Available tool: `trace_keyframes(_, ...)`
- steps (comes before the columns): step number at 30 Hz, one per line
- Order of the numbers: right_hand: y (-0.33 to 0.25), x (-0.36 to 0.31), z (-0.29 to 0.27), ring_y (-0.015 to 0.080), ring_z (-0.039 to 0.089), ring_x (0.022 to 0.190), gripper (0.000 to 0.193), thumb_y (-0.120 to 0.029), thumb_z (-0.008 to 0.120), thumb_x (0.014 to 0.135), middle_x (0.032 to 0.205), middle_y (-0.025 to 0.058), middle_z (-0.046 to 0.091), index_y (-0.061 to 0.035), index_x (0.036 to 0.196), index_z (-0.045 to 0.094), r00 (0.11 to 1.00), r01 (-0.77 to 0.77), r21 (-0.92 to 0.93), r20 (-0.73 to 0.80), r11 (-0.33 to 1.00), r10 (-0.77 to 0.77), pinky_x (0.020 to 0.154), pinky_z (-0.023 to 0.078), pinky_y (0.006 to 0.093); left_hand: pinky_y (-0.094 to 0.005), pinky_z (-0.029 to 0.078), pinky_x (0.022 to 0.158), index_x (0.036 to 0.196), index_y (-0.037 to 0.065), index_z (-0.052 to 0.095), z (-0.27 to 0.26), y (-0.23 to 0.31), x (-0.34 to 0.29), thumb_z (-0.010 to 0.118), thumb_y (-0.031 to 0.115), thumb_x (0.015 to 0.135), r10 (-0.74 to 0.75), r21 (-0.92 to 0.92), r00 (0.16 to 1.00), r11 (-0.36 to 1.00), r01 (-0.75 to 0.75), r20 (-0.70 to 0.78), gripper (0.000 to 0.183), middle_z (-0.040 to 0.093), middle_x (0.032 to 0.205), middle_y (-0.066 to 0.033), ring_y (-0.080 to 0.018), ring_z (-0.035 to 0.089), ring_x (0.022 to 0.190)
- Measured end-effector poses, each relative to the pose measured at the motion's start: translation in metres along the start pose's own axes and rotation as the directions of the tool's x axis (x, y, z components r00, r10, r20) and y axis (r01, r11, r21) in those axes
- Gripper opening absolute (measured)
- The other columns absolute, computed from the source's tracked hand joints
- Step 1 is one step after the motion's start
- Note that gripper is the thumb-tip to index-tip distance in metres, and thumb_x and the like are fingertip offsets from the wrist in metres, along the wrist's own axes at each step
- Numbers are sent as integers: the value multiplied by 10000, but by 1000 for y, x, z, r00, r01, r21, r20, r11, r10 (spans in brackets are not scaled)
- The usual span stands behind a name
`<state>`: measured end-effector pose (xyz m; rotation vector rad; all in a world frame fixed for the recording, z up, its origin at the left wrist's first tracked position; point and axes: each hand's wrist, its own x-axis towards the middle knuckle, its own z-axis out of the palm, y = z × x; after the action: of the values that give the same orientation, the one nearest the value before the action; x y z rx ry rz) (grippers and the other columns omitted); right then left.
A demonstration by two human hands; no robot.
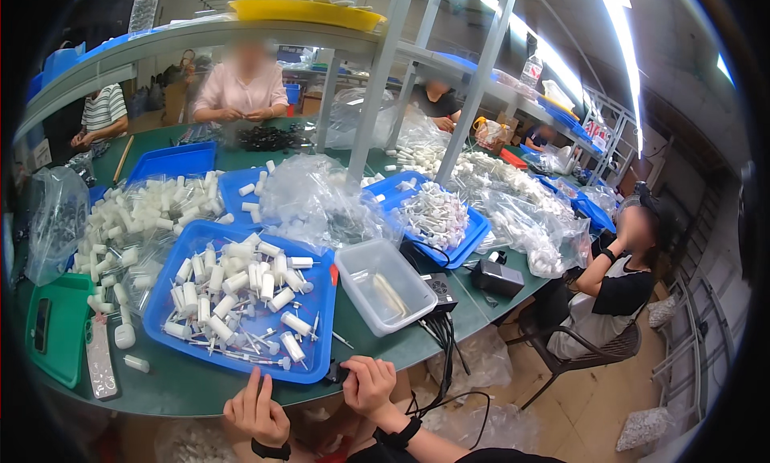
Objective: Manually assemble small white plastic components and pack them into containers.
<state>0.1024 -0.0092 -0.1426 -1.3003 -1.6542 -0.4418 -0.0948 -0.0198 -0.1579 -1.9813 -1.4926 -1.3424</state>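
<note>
At the front edge of the green table, my left hand [257, 411] is raised with two fingers stretched out and nothing visible in it. Just to its right, my right hand [369, 383] has its fingers curled together; whatever they hold, if anything, is too small to make out. A small black piece [335, 372] sits at the table edge beside the right fingertips. Beyond both hands lies a blue tray [155, 327] with many white plastic cylinders [235, 283] and thin clear-and-white syringe-like parts [261, 343]. Each wrist wears a black band.
A clear plastic box [385, 291] stands right of the tray, next to a black device [439, 291] with hanging cables. Left are a green tray [60, 367] and a metal power strip [100, 359]. Metal posts [377, 86] rise behind. Co-workers [245, 86] sit around.
</note>
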Motion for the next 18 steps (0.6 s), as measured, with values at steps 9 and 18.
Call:
trace_keyframes(9, 0, 1, -1, 201, 524, 640, 175, -36, 551, 717, 835, 27, 612, -96, 875, 595, 1000, 1, 17, 1, 1000, -1, 633, 347, 319, -343, 348, 803, 1032, 37, 681, 0, 5, 6, 485, 60, 712, -16, 8, 999, 1000, 16, -41, 376, 651, 1127, -105, -226, 568, 795)
trace_keyframes(18, -2, 0, 0, 210, 519, 630, 172, -26, 553, 709, 819, 32, 607, -95, 861, 592, 999, 12, 21, -31, 1000, -11, 623, 348, 323, -368, 351, 874, 1059, 27, 644, -21, 19, 21, 519, -4, 727, -110, -96, 992, 989, 115, 55, 356, 635, 1144, -100, -252, 557, 880)
